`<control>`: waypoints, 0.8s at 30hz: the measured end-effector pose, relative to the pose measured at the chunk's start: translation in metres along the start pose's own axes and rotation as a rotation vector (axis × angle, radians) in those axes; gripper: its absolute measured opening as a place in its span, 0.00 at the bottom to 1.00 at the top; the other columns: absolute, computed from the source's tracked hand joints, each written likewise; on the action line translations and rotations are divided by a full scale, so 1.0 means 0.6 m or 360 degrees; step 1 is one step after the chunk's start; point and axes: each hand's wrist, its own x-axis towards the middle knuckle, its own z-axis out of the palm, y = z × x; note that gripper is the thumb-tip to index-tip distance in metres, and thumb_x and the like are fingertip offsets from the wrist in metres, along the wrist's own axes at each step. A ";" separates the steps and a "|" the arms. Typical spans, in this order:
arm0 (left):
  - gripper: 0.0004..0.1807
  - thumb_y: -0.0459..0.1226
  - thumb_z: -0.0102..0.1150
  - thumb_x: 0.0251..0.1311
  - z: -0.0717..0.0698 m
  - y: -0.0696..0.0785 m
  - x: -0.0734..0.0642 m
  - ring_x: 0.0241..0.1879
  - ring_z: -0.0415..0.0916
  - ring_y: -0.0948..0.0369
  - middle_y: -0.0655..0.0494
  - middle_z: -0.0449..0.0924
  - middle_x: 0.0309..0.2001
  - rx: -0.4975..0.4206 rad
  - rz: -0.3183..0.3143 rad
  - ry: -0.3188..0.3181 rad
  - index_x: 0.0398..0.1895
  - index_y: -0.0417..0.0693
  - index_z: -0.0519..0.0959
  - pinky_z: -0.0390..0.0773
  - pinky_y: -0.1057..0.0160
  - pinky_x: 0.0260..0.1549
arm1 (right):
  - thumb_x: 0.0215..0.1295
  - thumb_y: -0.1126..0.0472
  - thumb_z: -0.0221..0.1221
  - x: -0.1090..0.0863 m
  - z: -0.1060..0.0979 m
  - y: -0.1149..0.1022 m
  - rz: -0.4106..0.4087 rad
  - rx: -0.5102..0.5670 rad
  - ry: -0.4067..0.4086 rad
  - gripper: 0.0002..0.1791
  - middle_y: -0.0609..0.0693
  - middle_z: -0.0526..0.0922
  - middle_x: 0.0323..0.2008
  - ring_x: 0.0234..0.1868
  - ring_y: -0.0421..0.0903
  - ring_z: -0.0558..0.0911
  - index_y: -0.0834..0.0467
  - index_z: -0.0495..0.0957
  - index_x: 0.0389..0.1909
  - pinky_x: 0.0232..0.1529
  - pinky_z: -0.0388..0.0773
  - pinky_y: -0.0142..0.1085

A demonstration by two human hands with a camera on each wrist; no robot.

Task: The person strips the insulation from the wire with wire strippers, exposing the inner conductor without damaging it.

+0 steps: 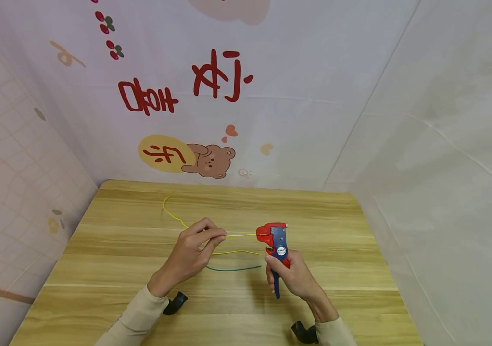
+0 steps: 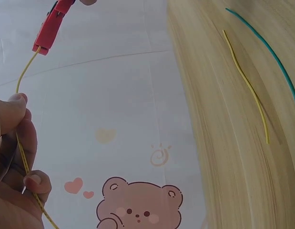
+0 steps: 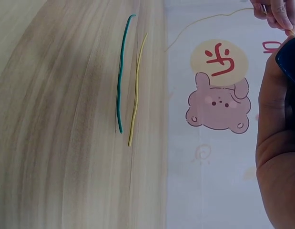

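A long yellow wire (image 1: 241,235) is pinched between the thumb and fingers of my left hand (image 1: 191,250). Its front end runs into the red jaws of a wire stripper (image 1: 279,240); the rest trails behind the hand toward the back left. My right hand (image 1: 296,275) grips the stripper's blue and red handles, holding the tool upright above the table. In the left wrist view, the wire bows slightly between my thumb and the tool's red head (image 2: 49,29). How deep its end sits inside the jaws is hidden.
On the wooden table (image 1: 336,230) lie a short yellow wire (image 3: 136,90) and a green wire (image 3: 120,81), side by side below the hands. Black curved pieces (image 1: 175,303) show beside both sleeves. White printed walls (image 1: 289,120) stand behind and at the sides.
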 end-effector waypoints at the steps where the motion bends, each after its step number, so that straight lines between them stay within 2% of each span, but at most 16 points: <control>1: 0.12 0.22 0.75 0.65 0.000 0.000 0.001 0.31 0.73 0.67 0.57 0.84 0.39 0.0005 0.0000 0.0000 0.45 0.45 0.93 0.76 0.69 0.29 | 0.92 0.64 0.50 0.000 0.001 -0.001 0.0006 -0.0001 0.0009 0.22 0.72 0.78 0.23 0.22 0.41 0.85 0.70 0.78 0.33 0.25 0.89 0.47; 8: 0.11 0.22 0.75 0.65 -0.001 0.000 0.003 0.30 0.73 0.67 0.57 0.84 0.39 0.0034 0.0003 0.0012 0.44 0.45 0.93 0.73 0.76 0.31 | 0.93 0.63 0.49 0.000 0.002 -0.006 0.0018 -0.0020 0.0038 0.21 0.70 0.79 0.24 0.19 0.54 0.85 0.71 0.78 0.36 0.24 0.89 0.51; 16: 0.11 0.22 0.75 0.65 0.001 -0.001 0.002 0.30 0.73 0.67 0.57 0.84 0.38 0.0064 -0.0014 0.0031 0.44 0.45 0.93 0.72 0.76 0.32 | 0.93 0.63 0.49 -0.001 0.006 -0.004 0.0010 -0.0024 0.0052 0.21 0.70 0.79 0.23 0.19 0.57 0.84 0.69 0.78 0.36 0.24 0.89 0.48; 19: 0.11 0.22 0.76 0.64 0.002 -0.003 0.001 0.30 0.73 0.66 0.56 0.84 0.38 0.0086 0.0000 0.0054 0.43 0.44 0.93 0.73 0.75 0.32 | 0.93 0.63 0.48 0.000 0.008 -0.005 -0.0019 -0.0011 0.0046 0.21 0.70 0.78 0.22 0.18 0.53 0.84 0.70 0.78 0.35 0.23 0.89 0.48; 24: 0.12 0.21 0.77 0.61 0.005 -0.005 -0.001 0.32 0.76 0.64 0.56 0.85 0.37 0.0113 0.0012 0.0093 0.42 0.44 0.94 0.74 0.72 0.34 | 0.93 0.63 0.47 0.000 0.011 -0.005 -0.0035 -0.0001 0.0044 0.23 0.70 0.78 0.22 0.19 0.41 0.85 0.69 0.78 0.33 0.22 0.89 0.47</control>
